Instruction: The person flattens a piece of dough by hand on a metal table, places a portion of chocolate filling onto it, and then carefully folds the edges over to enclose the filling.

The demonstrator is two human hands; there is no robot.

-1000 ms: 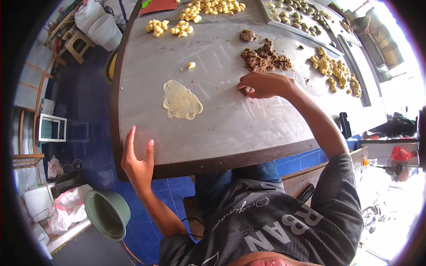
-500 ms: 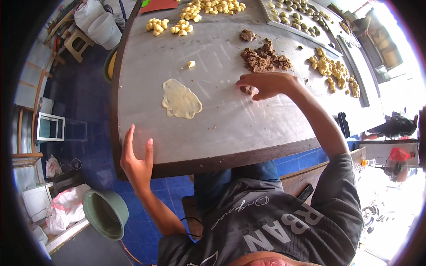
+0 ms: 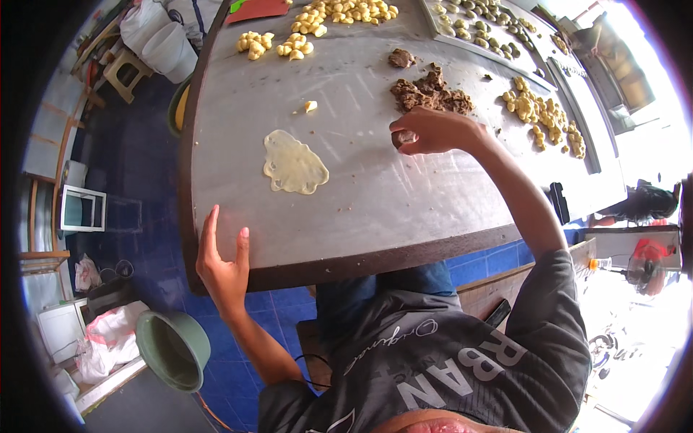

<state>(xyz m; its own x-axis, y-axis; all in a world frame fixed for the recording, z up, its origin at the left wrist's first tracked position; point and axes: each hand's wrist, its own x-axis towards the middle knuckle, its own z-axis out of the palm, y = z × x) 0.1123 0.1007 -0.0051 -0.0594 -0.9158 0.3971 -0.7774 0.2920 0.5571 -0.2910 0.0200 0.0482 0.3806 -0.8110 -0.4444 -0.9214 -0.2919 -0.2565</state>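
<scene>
My right hand [image 3: 438,132] has its fingers closed round a small lump of brown filling [image 3: 404,137], just in front of a crumbly heap of the same brown filling [image 3: 431,92]. A smaller brown piece [image 3: 401,58] lies behind that heap. My left hand [image 3: 224,263] rests at the near left corner of the metal tabletop [image 3: 346,209], thumb and fingers spread, holding nothing. Between the hands, farther in, a thin flattened sheet of pale dough [image 3: 294,164] lies on the metal. Beyond it is a small pale yellow piece [image 3: 310,106].
Yellow dough balls [image 3: 343,11] are gathered at the far side, with more yellow lumps [image 3: 543,115] at the right. A tray [image 3: 491,32] of greenish balls stands far right. A green basin [image 3: 173,350] is at lower left, a plastic stool [image 3: 126,72] upper left.
My right hand's fingers have closed round the brown lump, which lay under them on the tabletop before. My left hand has stayed in place.
</scene>
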